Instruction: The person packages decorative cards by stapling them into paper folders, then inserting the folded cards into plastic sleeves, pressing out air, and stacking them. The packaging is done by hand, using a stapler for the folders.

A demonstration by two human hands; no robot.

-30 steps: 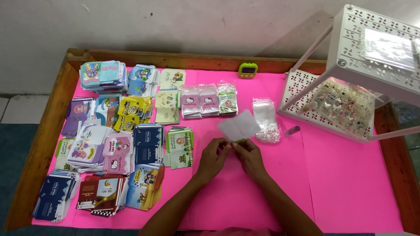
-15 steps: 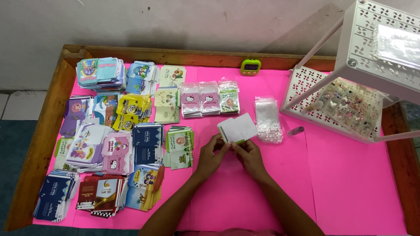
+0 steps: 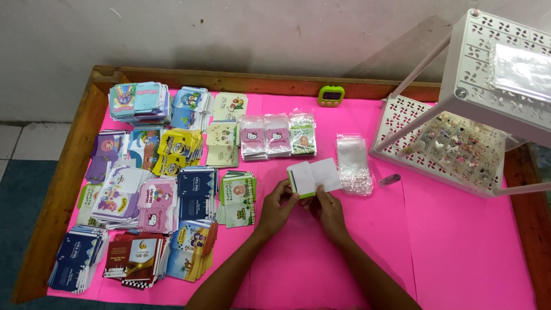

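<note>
Booklet (image 3: 313,177), white, being pinched open just above both hands, left hand (image 3: 276,206) gripping its green edge, right hand (image 3: 328,211) gripping its lower edge. Possibly slipping onto the bags (image 3: 352,165) just right, scattering them, given such light fingertip holds.

Worktop (image 3: 459,252) covered in bright pink sheet, framed by raised brown wooden rim (image 3: 63,189). Behind it, pale grey plaster wall (image 3: 258,34), scuffed and stained. Left of worktop, floor (image 3: 17,189) dark teal, with white tiles (image 3: 20,149) along wall base. White perforated plastic rack (image 3: 493,69) stands at right, casting shadow on wall. Light even, soft.
</note>
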